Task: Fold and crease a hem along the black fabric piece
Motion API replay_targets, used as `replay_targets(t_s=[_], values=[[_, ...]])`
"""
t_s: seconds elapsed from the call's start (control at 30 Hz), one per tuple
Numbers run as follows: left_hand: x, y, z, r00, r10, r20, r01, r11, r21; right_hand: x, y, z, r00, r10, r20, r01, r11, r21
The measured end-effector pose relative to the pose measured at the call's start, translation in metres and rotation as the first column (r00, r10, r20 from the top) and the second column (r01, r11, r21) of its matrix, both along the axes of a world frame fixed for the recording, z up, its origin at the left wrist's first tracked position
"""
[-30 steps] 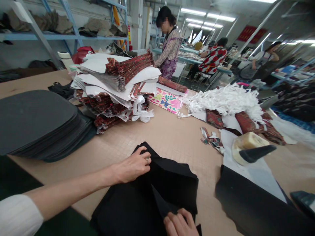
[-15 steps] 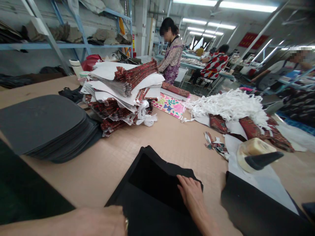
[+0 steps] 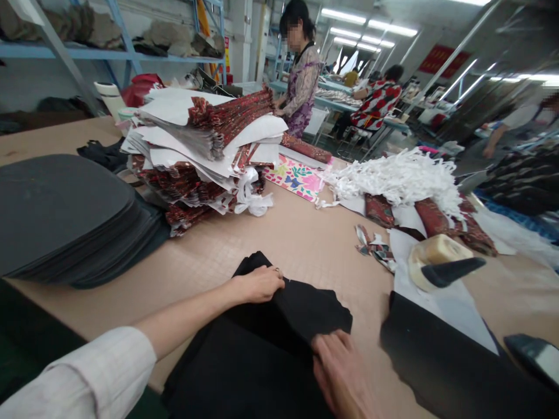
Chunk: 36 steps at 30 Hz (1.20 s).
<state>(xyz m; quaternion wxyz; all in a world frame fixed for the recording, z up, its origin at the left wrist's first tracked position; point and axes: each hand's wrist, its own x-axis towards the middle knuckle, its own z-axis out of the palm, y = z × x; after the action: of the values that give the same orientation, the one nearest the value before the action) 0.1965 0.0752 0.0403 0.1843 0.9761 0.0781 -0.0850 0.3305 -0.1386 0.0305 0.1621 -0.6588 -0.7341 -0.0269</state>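
Observation:
A piece of black fabric (image 3: 301, 311) lies on the tan worktable (image 3: 301, 238) right in front of me. My left hand (image 3: 261, 283) reaches forward and pinches the far edge of this black fabric, fingers closed on it. My right hand (image 3: 338, 369) rests on the fabric's near right part, fingers together and pressing down on it. A white sleeve (image 3: 87, 378) covers my left forearm.
A stack of dark grey pads (image 3: 65, 215) sits at the left. Behind it is a pile of white paper and red patterned cloth (image 3: 205, 151). White strips (image 3: 393, 174), a tan block with a black tool (image 3: 441, 262) and another black piece (image 3: 454, 372) lie right. Other people work behind.
My left hand has gone from the near edge out to the fabric's far edge. My right hand has drawn back toward me, and the fabric's raised flap now lies lower.

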Motion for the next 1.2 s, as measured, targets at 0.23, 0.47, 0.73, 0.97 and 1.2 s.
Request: replay_targets(t_s=[0.23, 0.47, 0.73, 0.97, 1.2], values=[[0.012, 0.003, 0.002, 0.998, 0.045, -0.044, -0.047, 0.998, -0.049, -0.029, -0.058, -0.003, 0.996, 0.027, 0.091, -0.040, 0.990, 0.138], [-0.015, -0.075, 0.050, 0.995, -0.084, 0.045, 0.090, 0.984, -0.155, -0.019, -0.067, 0.012, 0.961, -0.110, -0.253, 0.088, 0.991, -0.097], [-0.013, -0.122, 0.015, 0.979, 0.204, 0.008, -0.185, 0.901, -0.394, -0.019, -0.093, 0.030, 0.951, -0.180, -0.250, 0.210, 0.973, 0.097], [-0.003, -0.090, 0.000, 0.957, 0.287, -0.049, -0.267, 0.796, -0.544, -0.058, -0.146, -0.031, 0.979, -0.153, -0.132, 0.143, 0.986, -0.082], [-0.004, -0.088, -0.009, 0.953, 0.292, -0.076, -0.277, 0.748, -0.603, -0.074, -0.134, -0.031, 0.942, -0.288, -0.175, 0.270, 0.956, -0.117]])
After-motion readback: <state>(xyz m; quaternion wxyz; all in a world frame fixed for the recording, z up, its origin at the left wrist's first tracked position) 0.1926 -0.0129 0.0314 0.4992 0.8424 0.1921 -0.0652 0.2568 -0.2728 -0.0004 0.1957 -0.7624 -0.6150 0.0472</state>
